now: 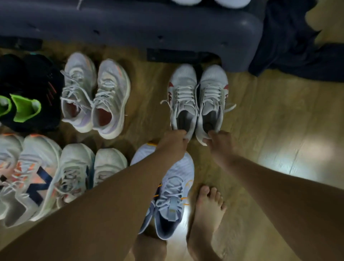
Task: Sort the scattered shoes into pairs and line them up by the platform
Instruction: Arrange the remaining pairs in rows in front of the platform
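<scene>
Two white sneakers with red side marks stand side by side, toes toward the dark platform [130, 24]. My left hand [174, 142] grips the heel of the left white-and-red sneaker [183, 93]. My right hand [218, 141] pinches the heel of the right white-and-red sneaker [213, 93]. A pale blue sneaker with orange trim [173, 186] lies under my left forearm. To the left sit a white pair with orange accents [95, 95], a black pair with green lining [28, 93], a white shoe with a navy N [29, 177] and two more white shoes [78, 167].
Dark cloth [297, 46] is heaped at the platform's right end. White shoe toes [212, 1] show on top of the platform. My bare foot [206, 214] stands on the wooden floor [279, 130] beside the blue sneaker.
</scene>
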`<state>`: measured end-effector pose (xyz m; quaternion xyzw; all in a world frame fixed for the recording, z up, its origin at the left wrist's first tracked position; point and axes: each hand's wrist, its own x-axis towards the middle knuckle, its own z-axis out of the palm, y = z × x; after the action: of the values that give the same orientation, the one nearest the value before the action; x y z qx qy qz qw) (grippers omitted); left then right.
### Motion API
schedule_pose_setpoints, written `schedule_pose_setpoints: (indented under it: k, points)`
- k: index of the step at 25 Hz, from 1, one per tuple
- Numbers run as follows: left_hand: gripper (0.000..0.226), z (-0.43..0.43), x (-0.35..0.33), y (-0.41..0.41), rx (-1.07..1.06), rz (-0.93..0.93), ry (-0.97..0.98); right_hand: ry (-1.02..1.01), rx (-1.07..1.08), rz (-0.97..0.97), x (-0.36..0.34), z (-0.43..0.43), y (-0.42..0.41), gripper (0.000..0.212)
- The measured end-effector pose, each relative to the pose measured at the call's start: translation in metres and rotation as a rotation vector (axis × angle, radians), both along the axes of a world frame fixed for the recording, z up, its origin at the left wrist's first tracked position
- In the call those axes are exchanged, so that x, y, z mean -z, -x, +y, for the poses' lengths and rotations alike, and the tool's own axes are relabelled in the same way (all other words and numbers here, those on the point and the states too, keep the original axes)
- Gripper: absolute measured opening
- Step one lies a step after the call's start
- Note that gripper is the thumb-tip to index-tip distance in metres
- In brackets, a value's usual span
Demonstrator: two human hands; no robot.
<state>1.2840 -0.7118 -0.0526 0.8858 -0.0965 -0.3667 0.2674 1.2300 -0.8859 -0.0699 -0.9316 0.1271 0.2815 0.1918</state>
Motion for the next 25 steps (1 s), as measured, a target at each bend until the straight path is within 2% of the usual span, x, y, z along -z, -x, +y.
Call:
schedule_pose_setpoints:
  k: [5,7,9,11,13,15,16,19,21,23,25]
  points:
    - [0.020,0.011,0.009,0.009,-0.110,-0.048,-0.004,-0.072,0.006,-0.032,0.011,0.006,-0.002,0.018]
    - [0.019,0.019,0.008,0.009,-0.144,-0.025,-0.013,-0.060,0.043,-0.022,0.014,0.016,0.001,0.017]
    - [0.030,0.021,0.006,0.010,-0.113,0.047,-0.043,-0.048,0.095,0.005,0.012,0.021,0.002,0.018]
    - [0.053,0.025,0.000,0.011,-0.073,0.143,-0.060,-0.055,0.111,0.093,0.003,0.023,0.001,0.033]
    - [0.064,0.036,-0.011,0.012,-0.089,0.156,-0.033,0.024,0.109,0.139,-0.012,0.022,0.001,0.053]
    - [0.062,0.057,-0.026,0.008,-0.107,0.047,-0.008,0.117,0.119,0.011,-0.033,0.029,0.001,0.054]
    - [0.058,0.073,-0.033,0.004,-0.118,-0.055,-0.015,0.084,0.120,-0.063,-0.044,0.039,-0.001,0.050]
    - [0.047,0.147,-0.045,-0.024,-0.299,-0.365,-0.175,-0.215,0.002,-0.082,-0.066,0.095,-0.018,0.045]
    - [0.042,0.201,-0.040,-0.047,-0.531,-0.442,-0.362,-0.329,-0.095,-0.039,-0.065,0.143,-0.035,0.050]
    - [0.042,0.253,-0.027,-0.064,-0.605,-0.332,-0.511,-0.363,-0.145,-0.004,-0.050,0.200,-0.052,0.060]
    - [0.051,0.280,-0.015,-0.078,-0.479,-0.115,-0.468,-0.278,-0.169,0.045,-0.030,0.248,-0.072,0.067]
